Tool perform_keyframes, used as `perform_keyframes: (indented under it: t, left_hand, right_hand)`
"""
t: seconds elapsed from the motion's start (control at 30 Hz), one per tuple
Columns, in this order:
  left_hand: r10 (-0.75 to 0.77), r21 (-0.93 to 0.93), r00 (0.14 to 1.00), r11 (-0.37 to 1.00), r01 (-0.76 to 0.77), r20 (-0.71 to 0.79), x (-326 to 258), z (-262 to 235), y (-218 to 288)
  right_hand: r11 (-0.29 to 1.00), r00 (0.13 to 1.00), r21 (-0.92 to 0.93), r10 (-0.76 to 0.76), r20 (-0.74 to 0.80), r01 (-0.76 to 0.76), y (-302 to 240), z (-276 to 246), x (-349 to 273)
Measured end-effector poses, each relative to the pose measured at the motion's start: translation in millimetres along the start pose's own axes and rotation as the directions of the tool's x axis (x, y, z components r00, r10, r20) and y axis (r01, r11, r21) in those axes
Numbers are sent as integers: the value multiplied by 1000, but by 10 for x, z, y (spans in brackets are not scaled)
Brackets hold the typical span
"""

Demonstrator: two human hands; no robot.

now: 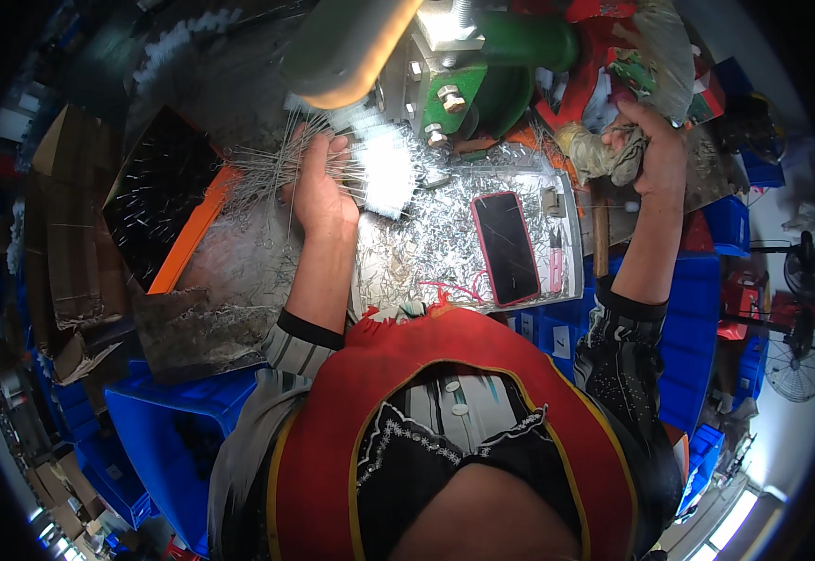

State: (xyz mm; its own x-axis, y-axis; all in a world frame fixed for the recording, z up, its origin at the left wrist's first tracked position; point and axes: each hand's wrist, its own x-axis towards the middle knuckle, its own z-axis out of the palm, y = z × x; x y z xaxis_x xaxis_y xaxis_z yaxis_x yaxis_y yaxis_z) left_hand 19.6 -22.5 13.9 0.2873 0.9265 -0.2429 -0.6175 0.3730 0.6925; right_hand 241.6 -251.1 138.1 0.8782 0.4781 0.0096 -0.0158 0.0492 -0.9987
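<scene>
The counter [239, 271] is littered with shiny metal scraps, and a green machine [464, 75] stands at its far edge. Blue bins [174, 421] sit below its near edge, on the left. An orange-rimmed tray [160, 201] with dark contents lies toward the left side of the counter, tilted. A phone [506, 248] with a red case and dark screen lies face up on the scraps right of centre, near the near edge.

The left hand [319, 192] is closed around a bundle of thin wires [272, 168], which fan out to the left over the counter; just beside it on the right is a white brush [384, 173], close under the machine. The right hand [655, 145] is closed on a crumpled rag [599, 154] at the far right of the counter, well apart from the left hand.
</scene>
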Motion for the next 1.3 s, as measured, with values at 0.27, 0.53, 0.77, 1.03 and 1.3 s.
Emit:
perform_keyframes:
  t: [0.27, 0.53, 0.77, 1.03, 1.3]
  left_hand:
    - [-15, 9, 1000, 1000, 15, 17, 68, -14, 11]
    - [-97, -33, 995, 995, 96, -34, 209, -48, 71]
    - [-70, 13, 995, 997, 71, -67, 207, 35, 75]
    - [-34, 42, 999, 999, 34, 1, 169, 46, 95]
    - [-269, 321, 887, 935, 147, 376, 71, -181, 330]
  right_hand:
    - [886, 894, 131, -448, -7, 445, 797, 105, 22]
    - [981, 985, 95, -167, -43, 170, 334, 10, 18]
    - [999, 998, 1, -52, -28, 52, 41, 54, -9]
    - [833, 839, 105, -542, -42, 543, 805, 193, -1]
    - [975, 977, 86, -198, -77, 204, 365, 55, -28]
